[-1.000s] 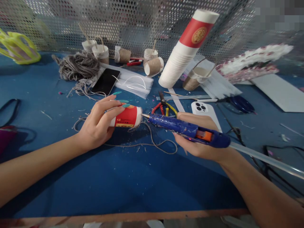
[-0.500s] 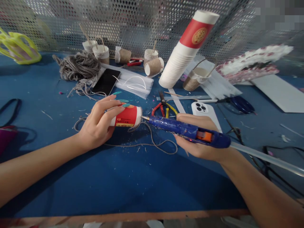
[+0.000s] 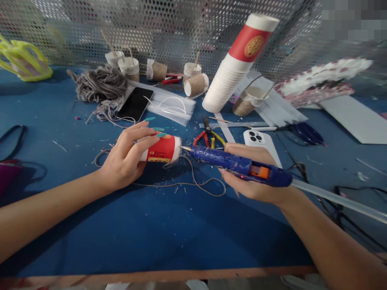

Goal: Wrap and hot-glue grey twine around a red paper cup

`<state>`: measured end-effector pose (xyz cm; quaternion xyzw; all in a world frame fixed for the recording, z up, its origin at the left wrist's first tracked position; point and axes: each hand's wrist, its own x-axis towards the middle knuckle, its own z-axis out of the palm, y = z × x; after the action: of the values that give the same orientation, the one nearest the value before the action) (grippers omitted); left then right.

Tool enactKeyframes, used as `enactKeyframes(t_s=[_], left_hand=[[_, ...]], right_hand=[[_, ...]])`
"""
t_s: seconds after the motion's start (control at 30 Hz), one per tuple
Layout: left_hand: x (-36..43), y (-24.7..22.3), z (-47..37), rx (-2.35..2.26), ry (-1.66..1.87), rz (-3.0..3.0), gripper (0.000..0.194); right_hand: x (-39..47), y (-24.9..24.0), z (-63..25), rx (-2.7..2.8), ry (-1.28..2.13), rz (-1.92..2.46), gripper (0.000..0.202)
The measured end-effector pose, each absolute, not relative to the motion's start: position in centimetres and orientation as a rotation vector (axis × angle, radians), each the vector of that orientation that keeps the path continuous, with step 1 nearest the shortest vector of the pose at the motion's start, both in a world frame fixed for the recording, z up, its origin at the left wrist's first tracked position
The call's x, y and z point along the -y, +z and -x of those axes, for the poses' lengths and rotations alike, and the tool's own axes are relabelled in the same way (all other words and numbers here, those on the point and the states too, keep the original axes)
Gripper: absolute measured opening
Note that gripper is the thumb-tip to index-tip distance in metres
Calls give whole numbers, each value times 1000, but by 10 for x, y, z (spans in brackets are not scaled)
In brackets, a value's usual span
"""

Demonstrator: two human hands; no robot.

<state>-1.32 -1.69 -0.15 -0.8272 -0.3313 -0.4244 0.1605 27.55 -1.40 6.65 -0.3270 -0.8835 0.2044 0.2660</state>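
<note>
My left hand (image 3: 125,155) is wrapped round a red and white paper cup (image 3: 163,149) lying on its side, its end facing right. In my right hand (image 3: 254,181) is a blue glue gun (image 3: 223,159) with an orange part and a clear glue stick (image 3: 335,199) coming out of its back. The metal tip of the gun is at the right end of the cup; whether it touches is too small to tell. A thin grey cord (image 3: 208,191) runs from the cup's end and loops on the blue table (image 3: 151,233) below.
Behind stand a tall tilted stack of paper cups (image 3: 228,76), twine-wrapped cups (image 3: 244,102), a grey cord bundle (image 3: 101,84) and a black phone (image 3: 136,104). Pliers (image 3: 207,131) and a white phone (image 3: 261,143) lie near my right hand. Black cables (image 3: 347,205) are at right.
Almost nothing differs. The glue gun and my right hand have shifted very slightly, while my left hand keeps its hold on the cup.
</note>
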Motion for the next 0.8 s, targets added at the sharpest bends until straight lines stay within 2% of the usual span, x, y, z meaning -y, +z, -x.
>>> enactKeyframes(t_s=[0.2, 0.43, 0.8], left_hand=[[18, -1, 13, 974, -1176, 2354, 51], [18, -2, 15, 980, -1134, 2374, 49], [17, 0, 12, 934, -1186, 2338, 49]], right_hand=[[14, 69, -276, 2417, 629, 830, 24], [14, 67, -274, 2362, 495, 891, 23], [14, 68, -275, 2439, 590, 808, 25]])
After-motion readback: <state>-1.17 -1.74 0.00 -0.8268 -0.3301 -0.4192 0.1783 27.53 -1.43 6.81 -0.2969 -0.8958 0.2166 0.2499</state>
